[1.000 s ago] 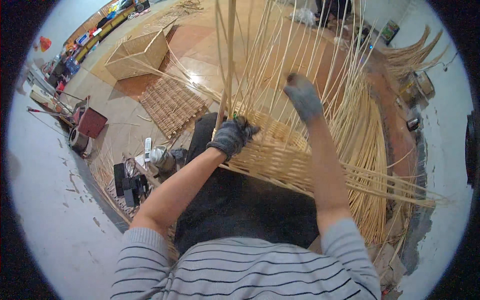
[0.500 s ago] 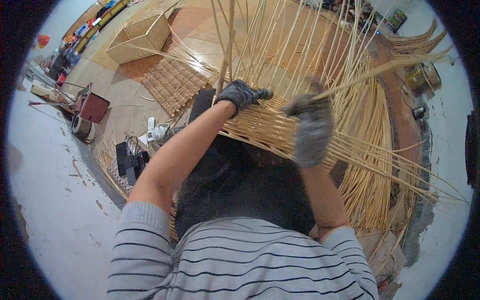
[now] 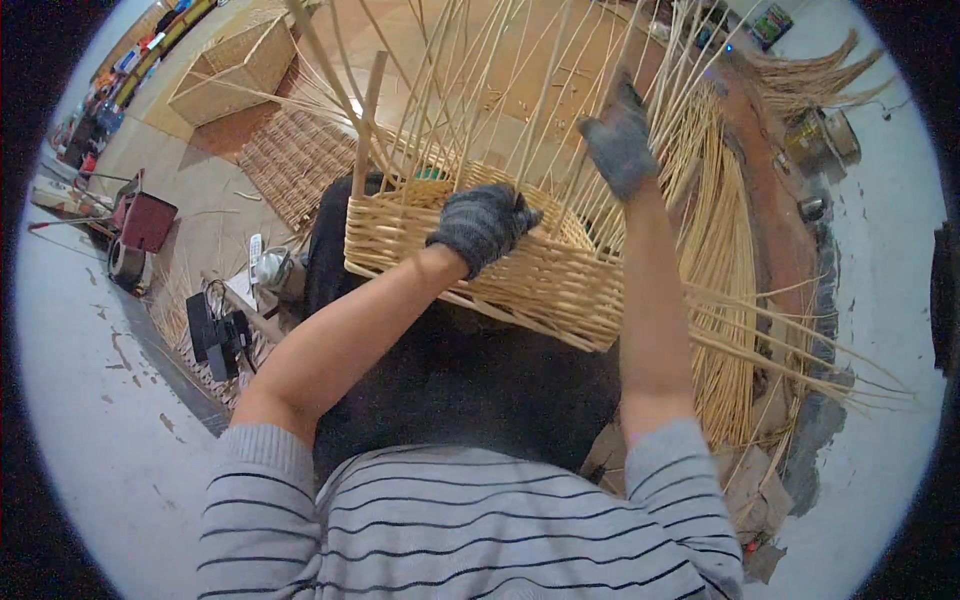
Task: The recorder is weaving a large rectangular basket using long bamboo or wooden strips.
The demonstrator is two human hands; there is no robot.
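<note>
A half-woven wicker basket [image 3: 490, 290] rests across my lap, with pale rods [image 3: 415, 120] standing up from its walls. My left hand [image 3: 482, 228], in a grey striped knit glove, is closed over the near wall's upper edge. My right hand [image 3: 620, 145], gloved too, is raised above the basket's right end among the upright rods. Its fingers look closed round a willow rod [image 3: 628, 45], though they are partly blurred. At the basket's left corner stands a thicker stick [image 3: 370, 115]. Loose rod ends stick out past the basket's lower right.
A large bundle of rods [image 3: 715, 280] lies on the right, with darker brush [image 3: 815, 75] beyond it. A woven mat [image 3: 295, 155] and a finished box-like basket [image 3: 235, 75] are at the far left. Nearer left are a white remote [image 3: 255, 250] and a black device [image 3: 212, 335].
My right hand has swung up and away from the basket wall, its rod now pointing upward instead of right. My left hand stays at the edge; the basket shows more of its front wall.
</note>
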